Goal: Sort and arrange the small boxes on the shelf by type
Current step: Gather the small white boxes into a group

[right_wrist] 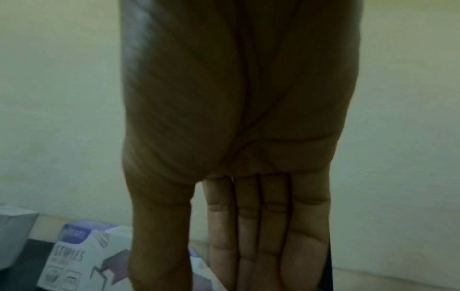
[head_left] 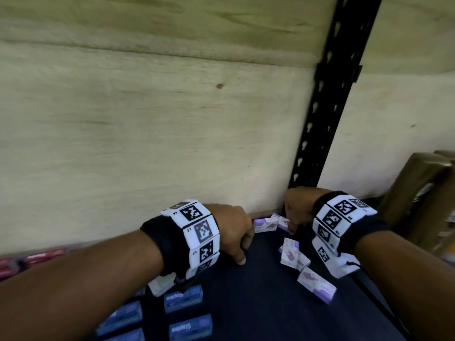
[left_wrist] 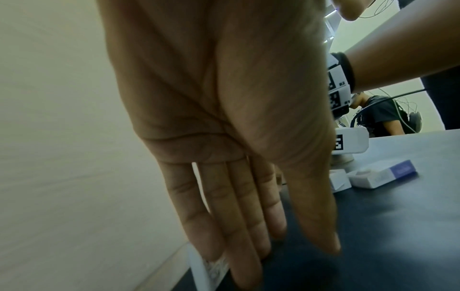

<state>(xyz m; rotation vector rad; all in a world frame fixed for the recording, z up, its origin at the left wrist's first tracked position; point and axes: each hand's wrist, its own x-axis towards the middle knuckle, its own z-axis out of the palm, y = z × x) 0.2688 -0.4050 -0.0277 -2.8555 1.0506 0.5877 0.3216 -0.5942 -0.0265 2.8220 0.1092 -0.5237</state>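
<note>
White-and-purple staple boxes lie scattered on the dark shelf [head_left: 246, 303]: two by the back wall [head_left: 264, 225], two heaped mid-right [head_left: 290, 253], and one nearer me [head_left: 316, 284]. Blue staple boxes [head_left: 183, 297] lie in rows at the front left, and red boxes [head_left: 37, 258] at the far left. My left hand [head_left: 242, 247] points down at the shelf with straight fingers and holds nothing; its fingertips [left_wrist: 244, 271] are beside a white box [left_wrist: 209, 273]. My right hand [head_left: 294, 225] reaches down next to the back-wall boxes, fingers [right_wrist: 261, 246] straight and empty, with a white-purple box [right_wrist: 82, 258] beside the thumb.
A plywood back wall [head_left: 147, 131] closes the shelf. A black slotted upright [head_left: 327, 107] stands behind my right hand. A brown wrapped package [head_left: 418, 198] fills the right end. In the left wrist view another person [left_wrist: 383, 116] sits in the background.
</note>
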